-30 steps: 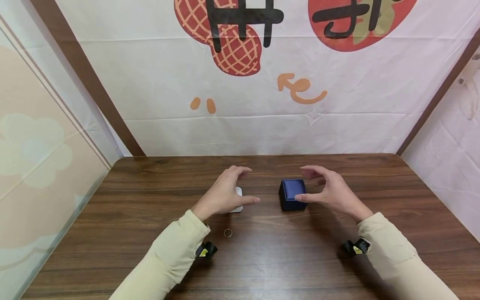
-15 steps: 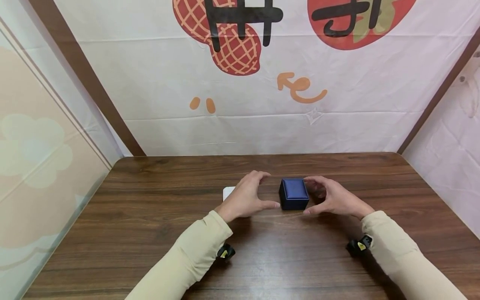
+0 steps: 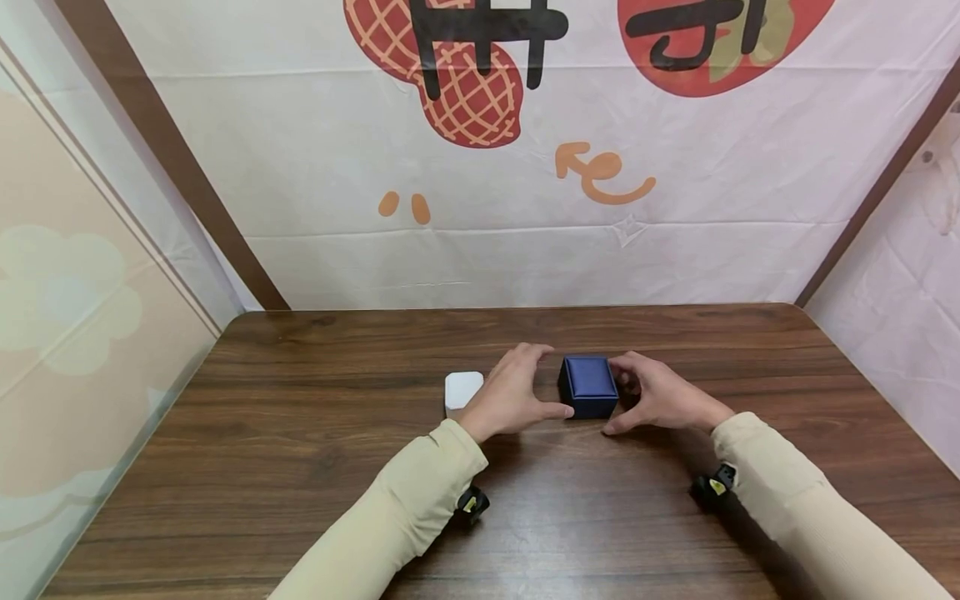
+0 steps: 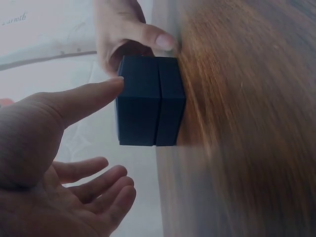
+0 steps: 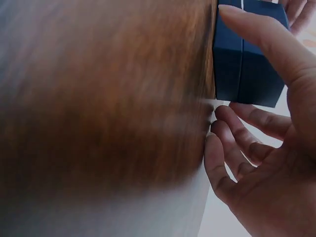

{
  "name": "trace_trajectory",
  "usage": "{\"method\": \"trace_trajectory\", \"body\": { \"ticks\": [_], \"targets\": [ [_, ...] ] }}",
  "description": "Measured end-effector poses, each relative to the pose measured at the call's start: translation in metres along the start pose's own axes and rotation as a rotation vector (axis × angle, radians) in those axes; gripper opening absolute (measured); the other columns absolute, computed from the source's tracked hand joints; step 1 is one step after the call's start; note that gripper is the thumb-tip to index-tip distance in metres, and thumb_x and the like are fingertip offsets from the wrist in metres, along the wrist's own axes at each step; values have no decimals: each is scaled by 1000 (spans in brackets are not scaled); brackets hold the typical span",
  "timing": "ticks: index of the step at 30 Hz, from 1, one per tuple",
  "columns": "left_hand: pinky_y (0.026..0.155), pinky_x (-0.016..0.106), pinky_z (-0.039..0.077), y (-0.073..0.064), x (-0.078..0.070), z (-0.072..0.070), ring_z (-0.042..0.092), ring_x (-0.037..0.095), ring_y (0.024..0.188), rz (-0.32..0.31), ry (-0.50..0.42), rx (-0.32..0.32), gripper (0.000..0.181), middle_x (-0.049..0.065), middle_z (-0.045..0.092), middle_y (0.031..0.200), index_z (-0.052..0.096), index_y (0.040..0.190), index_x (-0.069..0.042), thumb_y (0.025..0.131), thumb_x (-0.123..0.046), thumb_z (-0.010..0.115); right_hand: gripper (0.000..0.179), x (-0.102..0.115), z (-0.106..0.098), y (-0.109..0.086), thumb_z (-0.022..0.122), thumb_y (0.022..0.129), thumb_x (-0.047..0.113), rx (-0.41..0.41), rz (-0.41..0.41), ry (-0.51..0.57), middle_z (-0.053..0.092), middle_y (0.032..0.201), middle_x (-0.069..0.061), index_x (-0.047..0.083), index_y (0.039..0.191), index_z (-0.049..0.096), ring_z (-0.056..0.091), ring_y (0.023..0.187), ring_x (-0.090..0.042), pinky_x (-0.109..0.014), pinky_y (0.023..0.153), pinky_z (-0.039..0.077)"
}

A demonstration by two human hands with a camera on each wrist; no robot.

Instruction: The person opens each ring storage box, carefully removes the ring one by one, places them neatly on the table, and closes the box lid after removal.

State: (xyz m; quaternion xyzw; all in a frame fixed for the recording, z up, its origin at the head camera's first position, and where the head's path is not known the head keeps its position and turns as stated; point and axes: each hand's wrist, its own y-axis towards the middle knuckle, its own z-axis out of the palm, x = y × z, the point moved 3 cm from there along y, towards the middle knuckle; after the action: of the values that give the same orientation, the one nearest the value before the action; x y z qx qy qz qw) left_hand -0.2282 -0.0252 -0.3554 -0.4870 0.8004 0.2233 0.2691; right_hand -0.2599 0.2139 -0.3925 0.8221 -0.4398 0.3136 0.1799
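Note:
A dark blue jewelry box (image 3: 591,379) sits closed on the wooden table, a seam between lid and base showing in the left wrist view. To its left is my left hand (image 3: 513,393), fingers spread and thumb extended towards the box's front left edge. My right hand (image 3: 660,393) is around the box's right side, with fingertips near the back corner and the thumb in front. Whether these fingertips touch the box I cannot tell. Beyond the left hand lies a small white box (image 3: 463,390) with rounded corners, partly covered by that hand.
The brown wood-grain table (image 3: 300,467) reaches back to a printed white cloth backdrop (image 3: 322,167). More cloth hangs along both sides. A black wrist camera (image 3: 472,502) is strapped under the left sleeve, another under the right.
My left hand has moved right towards the blue jewelry box, uncovering the white box; its sleeve now hides the small ring seen earlier. My right hand has lowered beside the box.

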Motion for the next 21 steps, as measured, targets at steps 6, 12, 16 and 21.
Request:
{"method": "trace_trajectory", "body": {
  "ticks": [6, 12, 16, 21],
  "targets": [
    [110, 45, 39, 7, -1, 7, 45, 33, 135, 0, -9, 10, 84, 16, 50, 146, 46, 147, -1, 80, -29, 88, 65, -1, 3, 5, 94, 71, 25, -18, -11, -25, 56, 100, -5, 1, 122, 61, 56, 89, -22, -37, 78, 49],
    [111, 43, 38, 13, -1, 14, 44, 31, 136, -19, -6, 25, 85, 16, 49, 146, 44, 149, -1, 81, -29, 88, 61, -2, 3, 8, 93, 73, 26, -15, -19, -38, 55, 100, -4, 0, 120, 63, 55, 87, -21, -33, 74, 49],
    [110, 44, 38, 16, -1, 19, 46, 31, 135, -29, -8, 38, 82, 15, 51, 145, 45, 148, -2, 82, -29, 87, 60, -1, 3, 8, 92, 74, 25, 0, -17, -48, 54, 100, -5, 0, 121, 64, 53, 86, -21, -31, 73, 47],
    [109, 46, 39, 18, 1, 23, 47, 33, 132, -48, -30, 41, 77, 15, 53, 142, 48, 147, -4, 84, -30, 85, 54, 1, 3, 8, 91, 75, 24, 9, -20, -51, 52, 98, -5, 2, 117, 65, 51, 83, -21, -31, 70, 44]
  ]
}}
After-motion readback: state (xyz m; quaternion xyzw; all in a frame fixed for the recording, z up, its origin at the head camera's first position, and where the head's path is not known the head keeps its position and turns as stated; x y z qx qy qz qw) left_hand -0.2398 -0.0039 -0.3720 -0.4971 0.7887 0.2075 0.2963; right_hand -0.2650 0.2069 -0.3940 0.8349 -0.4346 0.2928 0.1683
